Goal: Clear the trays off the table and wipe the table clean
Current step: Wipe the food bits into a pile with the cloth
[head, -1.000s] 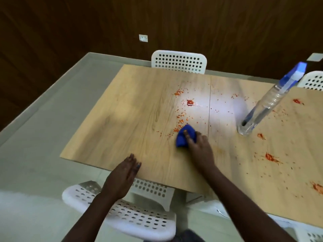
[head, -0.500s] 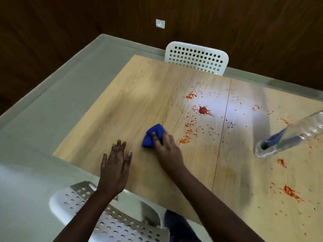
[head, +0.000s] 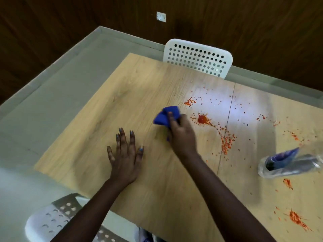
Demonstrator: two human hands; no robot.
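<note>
Dark wood-panelled wall (head: 244, 23) backing the scene, carrying a small white socket plate (head: 161, 16); grey floor (head: 52, 95) showing to the left. Light wood-grain bench (head: 139, 95) filling the middle, seam running down its right half. White perforated chair (head: 198, 58) standing at the far edge; second white perforated chair (head: 52, 222) sitting at the near edge, lower left. Red sauce blot (head: 202, 119) lying just right of centre, with orange-red crumbs (head: 226, 143) scattering around it and trailing along the seam; further red smears (head: 295, 218) lying toward the lower right. Clear spray bottle (head: 288, 165) with a blue label standing on the right part of the bench, blurred, apart from both hands. Left hand (head: 126, 159) resting palm down on bare wood, fingers (head: 121, 137) lying straight and spread, holding nothing. Right hand (head: 181, 131) pressing down on a bunched blue cloth (head: 166, 116), fingers curling over and gripping it, cloth sitting on the bench just left of the sauce blot and not touching it. Both forearms reaching in from the bottom edge. No trays showing on the bench.
</note>
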